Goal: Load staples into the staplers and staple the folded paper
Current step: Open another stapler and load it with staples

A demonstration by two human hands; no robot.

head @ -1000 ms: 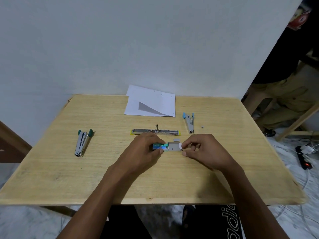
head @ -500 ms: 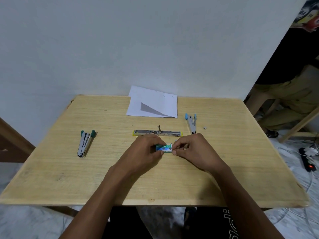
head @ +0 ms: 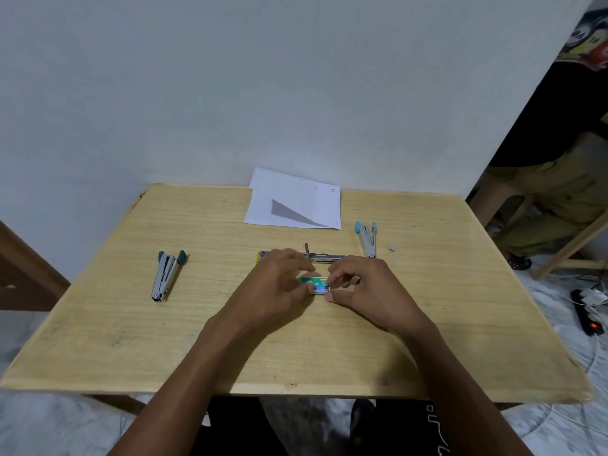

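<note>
Room: bare table [head: 460, 324] on both sides of my hands.
Grip: my left hand [head: 279, 284] and right hand [head: 362, 286] pinch the staple box [head: 315, 284] between fingertips, mid-table.

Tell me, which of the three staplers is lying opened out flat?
The yellow-tipped stapler just beyond the hands, stretched in a straight line. The green stapler and blue stapler are only spread in a V.

Head view, down over table [head: 98, 324]
</note>
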